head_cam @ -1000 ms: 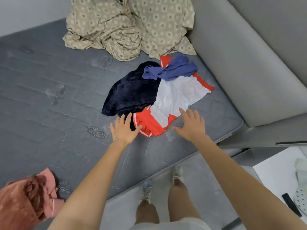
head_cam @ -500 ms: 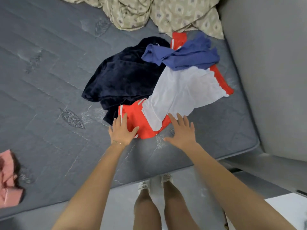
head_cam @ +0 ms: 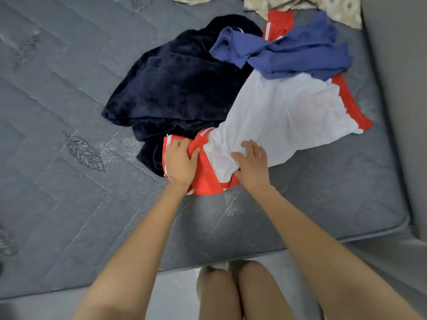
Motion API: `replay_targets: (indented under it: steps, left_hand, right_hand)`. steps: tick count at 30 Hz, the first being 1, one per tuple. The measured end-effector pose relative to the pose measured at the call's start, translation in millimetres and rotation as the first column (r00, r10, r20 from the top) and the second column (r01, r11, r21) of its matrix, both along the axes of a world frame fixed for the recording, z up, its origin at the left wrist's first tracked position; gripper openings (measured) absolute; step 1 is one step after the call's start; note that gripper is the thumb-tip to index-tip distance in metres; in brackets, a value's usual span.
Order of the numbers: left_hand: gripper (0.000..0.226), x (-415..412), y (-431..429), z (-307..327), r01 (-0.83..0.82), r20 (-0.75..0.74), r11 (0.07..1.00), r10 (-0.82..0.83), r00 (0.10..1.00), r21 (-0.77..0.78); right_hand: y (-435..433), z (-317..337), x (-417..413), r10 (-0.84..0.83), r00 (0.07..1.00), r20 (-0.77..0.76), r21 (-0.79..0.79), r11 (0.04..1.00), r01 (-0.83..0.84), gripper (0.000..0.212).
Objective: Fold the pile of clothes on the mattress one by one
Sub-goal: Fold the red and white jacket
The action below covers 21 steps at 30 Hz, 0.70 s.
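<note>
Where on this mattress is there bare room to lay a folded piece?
The widest bare stretch of mattress lies left of the navy garment, down to the near edge. A smaller strip lies between the white garment and the near right corner. Far right is crowded: blue garment, patterned bedding.

Mattress (head_cam: 69,215): slate grey, leaf motifs. Plush garment (head_cam: 180,88): navy. Shirt (head_cam: 300,56): blue. Thin garment (head_cam: 288,116): white. Sportswear piece (head_cam: 208,181): red-orange, white stripes. Bedsheet (head_cam: 335,6): beige, diamond print.

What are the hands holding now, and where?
Left hand grips the orange-red garment at its near end. Right hand lies on the near end of the white garment; grip cannot be told.
</note>
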<state>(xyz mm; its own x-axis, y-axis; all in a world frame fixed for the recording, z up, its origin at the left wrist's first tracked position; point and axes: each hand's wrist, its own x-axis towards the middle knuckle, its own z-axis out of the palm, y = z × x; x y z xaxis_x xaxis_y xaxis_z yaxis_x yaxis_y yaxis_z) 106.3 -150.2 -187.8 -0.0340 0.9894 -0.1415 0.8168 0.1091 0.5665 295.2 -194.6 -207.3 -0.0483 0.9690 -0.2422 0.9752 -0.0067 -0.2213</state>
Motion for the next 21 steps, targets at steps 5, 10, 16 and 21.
replay_targets:
  steps: [5,10,16,21]
  left_hand:
    - [0.027,9.7,2.3,65.1,-0.228,0.322,0.973,0.224,0.92,-0.027]
    - [0.023,7.6,22.2,163.9,-0.386,0.463,0.922,0.332,0.822,0.026]
    - [0.027,-28.1,36.0,275.7,-0.453,0.513,0.878,0.321,0.796,0.155]
    - [0.037,-91.2,38.6,349.9,-0.556,0.565,0.795,0.35,0.747,0.243]
  right_hand:
    - [25.3,52.7,-6.9,0.019,0.963,-0.27,0.058,0.998,-0.003,0.006]
    - [45.7,154.9,-21.7,-0.186,0.824,-0.535,-0.003,0.976,0.219,0.02]
    - [72.4,275.6,-47.5,-0.145,0.769,-0.622,0.084,0.965,0.249,0.02]
    - [92.1,361.2,-106.4,-0.107,0.627,-0.772,0.121,0.943,0.311,0.025]
